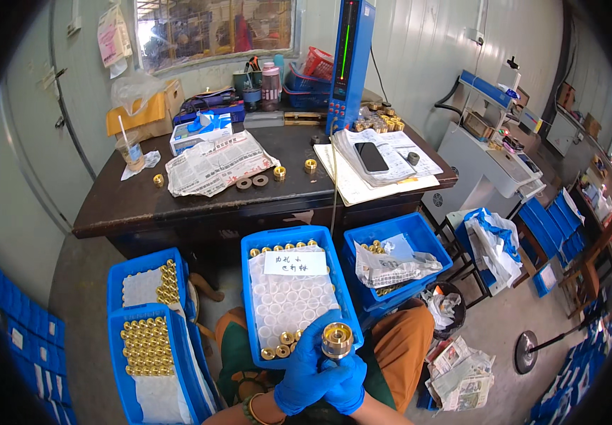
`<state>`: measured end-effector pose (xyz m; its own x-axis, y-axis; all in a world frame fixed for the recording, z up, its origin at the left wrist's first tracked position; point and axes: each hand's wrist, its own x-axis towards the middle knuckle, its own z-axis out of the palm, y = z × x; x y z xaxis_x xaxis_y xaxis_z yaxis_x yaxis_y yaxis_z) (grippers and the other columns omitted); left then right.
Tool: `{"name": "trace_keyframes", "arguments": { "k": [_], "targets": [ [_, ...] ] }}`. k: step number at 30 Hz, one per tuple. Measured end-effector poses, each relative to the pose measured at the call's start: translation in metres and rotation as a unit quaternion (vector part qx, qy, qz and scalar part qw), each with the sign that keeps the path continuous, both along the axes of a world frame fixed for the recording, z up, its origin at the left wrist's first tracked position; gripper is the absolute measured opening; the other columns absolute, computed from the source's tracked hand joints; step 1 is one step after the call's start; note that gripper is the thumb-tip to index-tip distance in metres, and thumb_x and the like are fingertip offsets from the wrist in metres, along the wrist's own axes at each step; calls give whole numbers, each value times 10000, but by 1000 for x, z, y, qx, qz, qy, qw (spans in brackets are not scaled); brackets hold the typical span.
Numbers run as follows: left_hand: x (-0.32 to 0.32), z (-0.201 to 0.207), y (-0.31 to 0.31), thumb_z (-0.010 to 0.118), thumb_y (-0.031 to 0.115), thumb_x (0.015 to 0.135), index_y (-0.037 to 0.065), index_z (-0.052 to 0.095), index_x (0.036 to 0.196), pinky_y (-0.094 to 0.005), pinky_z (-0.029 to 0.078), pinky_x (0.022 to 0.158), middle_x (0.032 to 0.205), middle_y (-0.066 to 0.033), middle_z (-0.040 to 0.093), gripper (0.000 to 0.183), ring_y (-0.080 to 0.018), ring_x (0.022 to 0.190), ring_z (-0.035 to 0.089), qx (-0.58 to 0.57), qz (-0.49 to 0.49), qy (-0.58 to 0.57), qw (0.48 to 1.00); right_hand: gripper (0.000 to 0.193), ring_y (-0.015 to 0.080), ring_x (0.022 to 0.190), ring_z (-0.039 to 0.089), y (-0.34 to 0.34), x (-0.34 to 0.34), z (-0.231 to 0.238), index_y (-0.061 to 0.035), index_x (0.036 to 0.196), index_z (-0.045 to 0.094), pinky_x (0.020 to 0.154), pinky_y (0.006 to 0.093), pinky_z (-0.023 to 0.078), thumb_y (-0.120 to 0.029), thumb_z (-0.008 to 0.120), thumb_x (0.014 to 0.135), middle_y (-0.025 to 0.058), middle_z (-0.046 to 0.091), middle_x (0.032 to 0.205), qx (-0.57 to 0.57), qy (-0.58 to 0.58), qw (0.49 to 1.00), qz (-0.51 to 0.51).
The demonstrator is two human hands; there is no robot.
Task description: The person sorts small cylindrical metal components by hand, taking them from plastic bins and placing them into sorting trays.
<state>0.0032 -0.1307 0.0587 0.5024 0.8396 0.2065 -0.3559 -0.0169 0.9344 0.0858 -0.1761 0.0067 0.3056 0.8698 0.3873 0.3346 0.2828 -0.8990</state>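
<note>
Both my hands wear blue gloves and come together low in the middle, over my lap. Between them a round brass fitting point(338, 338) faces up, with a hole in its centre and a silvery band round its lower edge. My left hand point(304, 372) is closed round the fitting's left side. Just below the fitting, my right hand point(346, 386) is closed; whatever its fingers hold is hidden. Right in front stands a blue crate point(248, 283) with a white honeycomb liner point(284, 297), brass fittings along its far and near rows, and a handwritten card point(294, 263).
Blue crates point(118, 354) of brass fittings stand at left; another crate point(447, 265) with newspaper is at right. The dark desk point(107, 205) bears newspaper point(217, 163), loose brass fittings, papers, a phone point(371, 158) and a blue column gauge point(348, 71). A waste bin point(459, 322) sits at right.
</note>
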Motion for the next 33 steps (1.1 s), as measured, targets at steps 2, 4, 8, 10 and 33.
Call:
{"name": "trace_keyframes", "arguments": {
  "k": [2,4,8,10,33],
  "targets": [
    [-4,-8,5,526,96,782,-10,221,1293,-333,344,937,1184,-142,433,604,-207,1069,454,33,24,-4,999,276,284,734,614,2,-2,-2,27,1007,544,665,325,476,-124,542,775,177,601,921,7,-23,1000,4],
    [-13,-10,8,516,64,819,-24,147,1324,-318,351,913,1187,-144,431,632,-197,1052,463,58,60,-5,996,261,294,702,609,9,-6,-6,26,995,546,640,330,474,-122,537,780,184,599,899,7,-43,999,20],
    [-30,-19,13,425,46,806,-19,205,1318,-297,319,945,1178,-139,426,561,-178,1081,419,-15,40,52,998,145,316,553,562,18,-14,-25,15,862,544,510,362,438,-102,511,782,192,557,655,-5,-69,996,53],
    [-37,-27,10,425,16,802,-13,202,1321,-293,306,956,1215,-134,394,566,-174,1108,398,-87,44,-2,995,148,310,520,551,19,-20,-40,13,862,546,495,356,433,-107,494,793,173,556,633,-23,-56,996,72],
    [-30,-25,-17,643,125,757,-13,131,1331,-334,336,928,1170,-116,428,782,-193,1066,444,36,-7,-77,996,297,254,716,614,6,-14,-7,-3,957,578,640,309,488,-202,626,742,131,609,860,12,75,992,105]
  ]
}}
